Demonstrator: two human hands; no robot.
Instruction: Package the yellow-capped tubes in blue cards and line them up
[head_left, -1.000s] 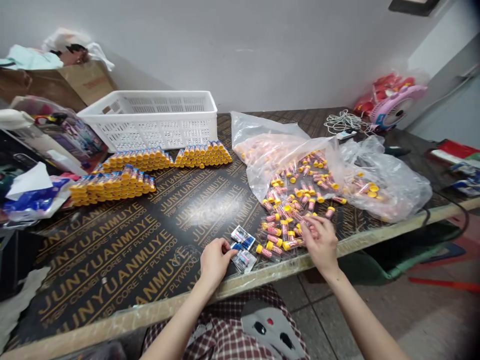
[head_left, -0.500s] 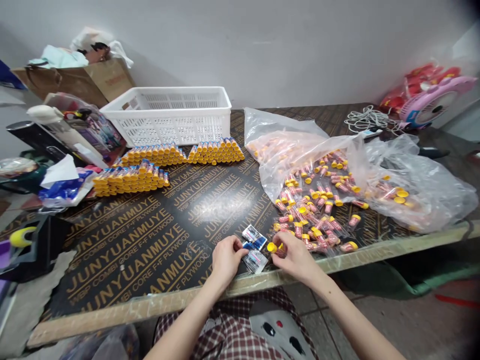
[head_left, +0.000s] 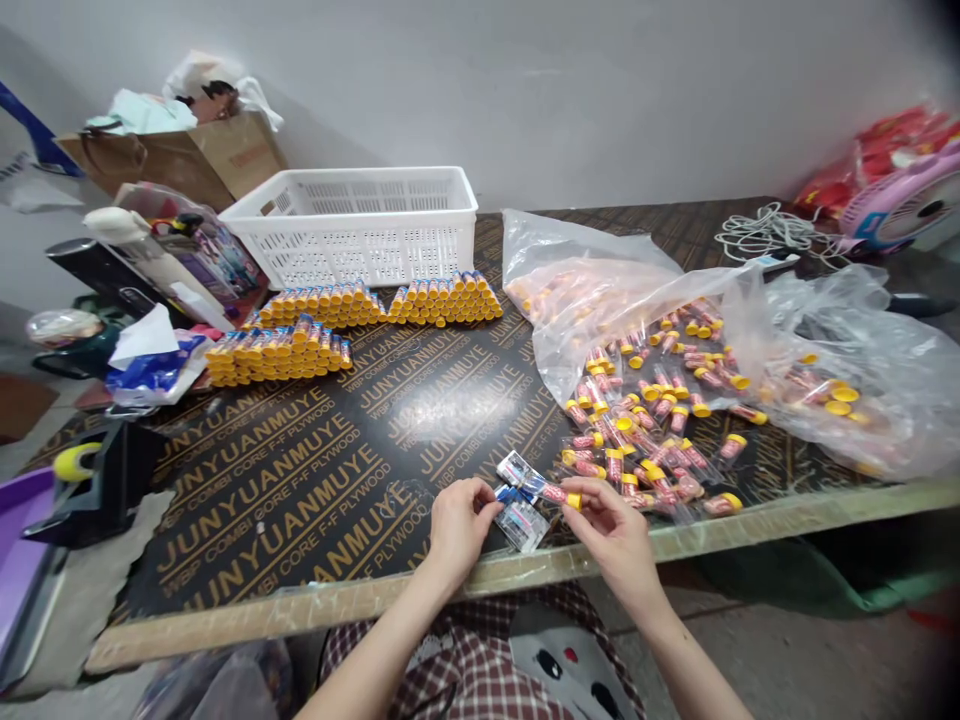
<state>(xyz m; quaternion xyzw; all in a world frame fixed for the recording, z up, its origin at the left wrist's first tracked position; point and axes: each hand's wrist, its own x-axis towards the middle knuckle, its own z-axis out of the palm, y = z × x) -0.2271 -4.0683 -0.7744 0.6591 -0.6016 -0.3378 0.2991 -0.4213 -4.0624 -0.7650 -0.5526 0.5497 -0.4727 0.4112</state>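
Observation:
My right hand (head_left: 611,525) holds a small clear tube with a yellow cap (head_left: 562,495) and red-and-white contents between thumb and fingertips. The tube lies nearly level, cap towards the palm, its far end over the small printed packets (head_left: 523,525). At the left of these packets, my left hand (head_left: 461,520) is closed in a pinch at a small blue strip (head_left: 506,493); its fingertips partly cover it. Beyond my right hand lies a loose pile of similar yellow-capped tubes (head_left: 630,430), some spilling from a clear plastic bag (head_left: 570,300).
Blue-wrapped tubes with yellow ends stand in stacked rows (head_left: 277,355) at the left, before a white basket (head_left: 352,245). A black tape dispenser (head_left: 97,480) sits at the left edge. Coiled cable (head_left: 772,235) and a pink fan (head_left: 896,205) are back right.
My right hand has turned and brought the tube left, from beside the packets to over them. My left hand keeps its pinch. The whole view has shifted slightly.

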